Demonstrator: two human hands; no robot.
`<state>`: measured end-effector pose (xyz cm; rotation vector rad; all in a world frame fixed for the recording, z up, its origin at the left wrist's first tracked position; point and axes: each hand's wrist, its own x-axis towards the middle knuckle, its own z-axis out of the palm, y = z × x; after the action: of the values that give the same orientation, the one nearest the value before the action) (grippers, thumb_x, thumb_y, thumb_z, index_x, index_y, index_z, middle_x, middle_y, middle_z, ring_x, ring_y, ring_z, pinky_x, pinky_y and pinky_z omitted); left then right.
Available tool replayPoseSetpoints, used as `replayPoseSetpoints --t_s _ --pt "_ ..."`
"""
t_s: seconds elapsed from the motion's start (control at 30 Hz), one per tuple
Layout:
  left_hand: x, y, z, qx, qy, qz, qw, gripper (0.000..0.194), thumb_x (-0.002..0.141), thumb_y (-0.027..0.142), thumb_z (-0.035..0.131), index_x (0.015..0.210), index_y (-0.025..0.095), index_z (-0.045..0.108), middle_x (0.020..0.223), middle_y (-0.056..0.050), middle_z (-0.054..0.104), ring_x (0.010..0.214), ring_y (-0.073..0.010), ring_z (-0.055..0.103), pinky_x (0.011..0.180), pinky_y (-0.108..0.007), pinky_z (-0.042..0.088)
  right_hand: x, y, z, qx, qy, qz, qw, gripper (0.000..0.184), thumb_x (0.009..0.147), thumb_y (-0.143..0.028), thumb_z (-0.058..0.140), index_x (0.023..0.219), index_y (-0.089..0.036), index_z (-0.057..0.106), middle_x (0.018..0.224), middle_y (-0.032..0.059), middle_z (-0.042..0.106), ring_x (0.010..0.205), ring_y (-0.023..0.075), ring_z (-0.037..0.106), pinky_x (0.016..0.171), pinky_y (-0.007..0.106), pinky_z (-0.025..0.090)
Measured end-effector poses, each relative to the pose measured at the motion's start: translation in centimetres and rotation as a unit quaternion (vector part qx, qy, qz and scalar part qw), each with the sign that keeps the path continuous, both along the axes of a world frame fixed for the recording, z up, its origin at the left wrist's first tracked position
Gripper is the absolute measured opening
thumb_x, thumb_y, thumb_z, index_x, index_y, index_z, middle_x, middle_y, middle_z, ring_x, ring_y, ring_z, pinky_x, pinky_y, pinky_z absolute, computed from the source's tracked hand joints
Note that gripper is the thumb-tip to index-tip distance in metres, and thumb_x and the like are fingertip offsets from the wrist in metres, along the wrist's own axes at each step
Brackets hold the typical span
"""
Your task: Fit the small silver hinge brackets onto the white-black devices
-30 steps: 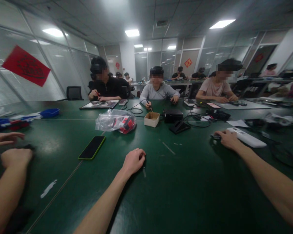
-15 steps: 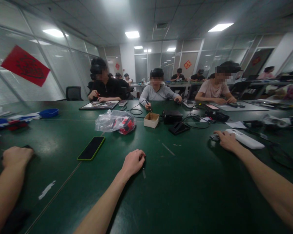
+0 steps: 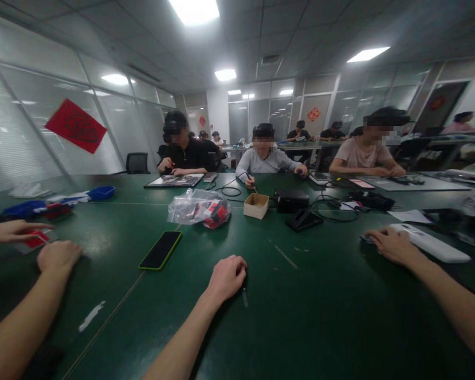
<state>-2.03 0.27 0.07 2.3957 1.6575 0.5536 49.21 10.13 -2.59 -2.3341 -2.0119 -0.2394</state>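
Gadget, small and greyish, lies on the right of the table, at the fingertips of the right hand, which hides part of it. It could skid away to the left if pushed from one edge only, since the tabletop looks smooth. The white case lies just to the right of that hand, so a sideways sweep might knock it. The right fingers are bent over the gadget and seem to touch it; I cannot tell whether thumb and fingers pinch it. The left hand rests near the middle, fingers curled under; whether it holds anything cannot be told. A careless swing left could nudge the phone, and a far one the plastic bag.
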Motion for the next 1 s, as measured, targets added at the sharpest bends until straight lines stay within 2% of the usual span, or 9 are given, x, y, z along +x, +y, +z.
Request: replayPoseSetpoints --t_s 0.1,0.27,0.73,0.9,1.0 --pt "0.01 -0.09 0.11 -0.003 -0.002 0.003 1.0 0.019 0.082 0.017 0.047 0.089 0.021 0.064 0.083 -0.002 0.063 0.078 -0.0156 0.058 0.069 -0.024 0.04 -0.28 -0.36 0.2 -0.007 -0.001 -0.015 1.0 0.044 0.09 -0.038 0.023 0.117 -0.026 0.055 0.111 0.0172 0.054 0.095 0.0357 0.052 0.085 0.048 0.038" --pt "-0.09 -0.06 -0.03 0.0 -0.01 0.0 1.0 0.018 0.083 0.017 0.047 0.088 0.022 0.063 0.081 -0.002 0.063 0.076 -0.0157 0.058 0.067 -0.024 0.039 -0.63 -0.63 0.47 -0.007 -0.007 -0.014 1.0 0.045 0.09 -0.035 0.017 0.119 -0.026 0.05 0.108 0.0172 0.054 0.097 0.0344 0.052 0.086 0.048 0.038" --pt "-0.14 -0.03 -0.24 0.009 -0.011 -0.006 1.0 0.017 0.083 0.016 0.046 0.088 0.022 0.062 0.08 -0.001 0.062 0.074 -0.015 0.057 0.065 -0.024 0.037 -0.67 -0.75 0.39 -0.003 0.003 -0.018 1.0 0.041 0.09 -0.04 0.022 0.112 -0.033 0.056 0.11 0.0119 0.052 0.098 0.0335 0.051 0.082 0.045 0.043" --pt "-0.14 -0.05 -0.14 0.0 -0.002 -0.003 1.0 0.017 0.083 0.017 0.046 0.089 0.022 0.062 0.083 -0.001 0.063 0.077 -0.0151 0.057 0.066 -0.024 0.037 -0.74 -0.72 0.2 0.002 -0.008 -0.016 1.0 0.043 0.091 -0.036 0.022 0.122 -0.028 0.05 0.111 0.0147 0.052 0.097 0.0334 0.051 0.082 0.045 0.042" --pt "-0.16 -0.04 -0.1 -0.001 0.0 -0.003 1.0 0.017 0.083 0.017 0.046 0.089 0.022 0.061 0.084 -0.001 0.063 0.078 -0.0151 0.057 0.067 -0.024 0.036 -0.79 -0.73 0.1 0.006 -0.015 -0.016 1.0 0.042 0.091 -0.035 0.023 0.122 -0.025 0.05 0.111 0.0154 0.052 0.098 0.0343 0.05 0.083 0.046 0.041"
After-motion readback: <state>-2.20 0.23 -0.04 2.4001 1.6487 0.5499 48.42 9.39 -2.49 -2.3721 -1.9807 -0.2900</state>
